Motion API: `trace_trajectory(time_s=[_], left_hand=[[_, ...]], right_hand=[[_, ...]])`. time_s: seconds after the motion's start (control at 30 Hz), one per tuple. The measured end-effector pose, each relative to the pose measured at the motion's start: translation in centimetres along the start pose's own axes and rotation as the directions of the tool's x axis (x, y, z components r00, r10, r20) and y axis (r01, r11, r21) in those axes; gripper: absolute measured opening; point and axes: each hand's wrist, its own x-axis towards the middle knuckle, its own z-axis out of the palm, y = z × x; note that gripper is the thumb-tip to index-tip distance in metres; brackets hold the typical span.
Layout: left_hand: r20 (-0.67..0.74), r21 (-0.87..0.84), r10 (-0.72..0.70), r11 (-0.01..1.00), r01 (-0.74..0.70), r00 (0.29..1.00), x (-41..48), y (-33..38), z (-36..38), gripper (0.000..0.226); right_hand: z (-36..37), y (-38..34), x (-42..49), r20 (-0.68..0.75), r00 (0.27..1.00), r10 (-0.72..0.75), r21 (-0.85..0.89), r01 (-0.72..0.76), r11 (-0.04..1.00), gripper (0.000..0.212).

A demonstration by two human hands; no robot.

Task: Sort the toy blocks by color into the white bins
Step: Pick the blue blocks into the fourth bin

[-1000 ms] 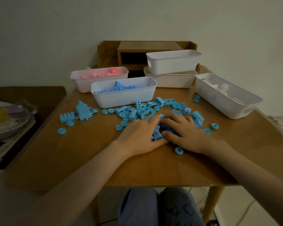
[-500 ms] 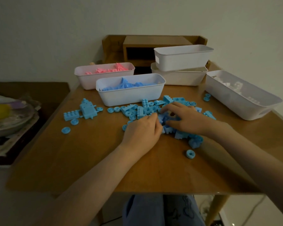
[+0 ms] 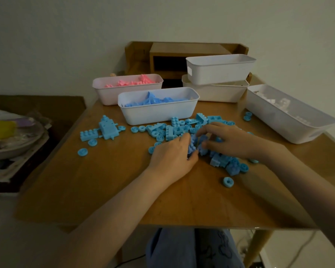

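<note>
Both hands are working one clutch of blue blocks point(image 3: 194, 147) at mid-surface, just short of the blue bin point(image 3: 159, 115).

The left hand point(image 3: 172, 154) is curled over the near side of the clutch. The right hand point(image 3: 235, 142) arches over the far side, thumb and fingers closing on the same pieces. Both are grasping; neither is released.

Change noted: a second ago the hands lay flatter over a heap nearer the front edge. They have since gathered inward and moved toward the bins. A trail of loose pieces point(image 3: 226, 165) and one wheel point(image 3: 228, 182) are left beside the right wrist.

Judgement: a two-handed scoop is in progress and the load is not yet lifted off the surface point(image 3: 104, 180).

Outstanding: the scatter in front of the blue bin and a separate group at the left point(image 3: 107, 129). Only blue pieces appear loose. The pink bin point(image 3: 106, 93) and the bin of white pieces point(image 3: 290, 126) are already filled, so sorting looks well advanced.
</note>
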Motion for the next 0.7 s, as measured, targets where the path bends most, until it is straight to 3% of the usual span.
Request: trace_trajectory(time_s=[0.1,0.23,0.47,0.6,0.7], left_hand=[[-0.045,0.003,-0.002,1.000,0.002,0.999,0.0,0.0,-0.2,0.030],[-0.127,0.033,0.019,0.999,-0.015,0.992,0.0,-0.4,-0.9,0.030],[-0.155,0.007,-0.015,1.000,0.016,0.988,1.4,-1.9,-3.1,0.027],[-0.230,-0.001,-0.036,0.999,0.037,0.973,3.7,-4.6,-5.3,0.027],[-0.207,-0.031,-0.070,0.997,0.065,0.976,6.7,-7.4,-6.7,0.023]], right_hand=[[0.1,-0.2,-0.4,0.069,0.997,0.039,-0.072,-0.034,0.997,0.043],[0.3,-0.6,0.0,-0.035,0.999,0.012,-0.108,-0.015,0.994,0.028],[-0.2,-1.0,1.3,0.010,1.000,-0.017,-0.077,0.017,0.997,0.017],[-2.1,-0.6,2.5,-0.196,0.978,-0.073,0.047,0.083,0.995,0.015],[-3.5,-0.8,4.6,-0.359,0.930,-0.076,0.092,0.116,0.989,0.011]])
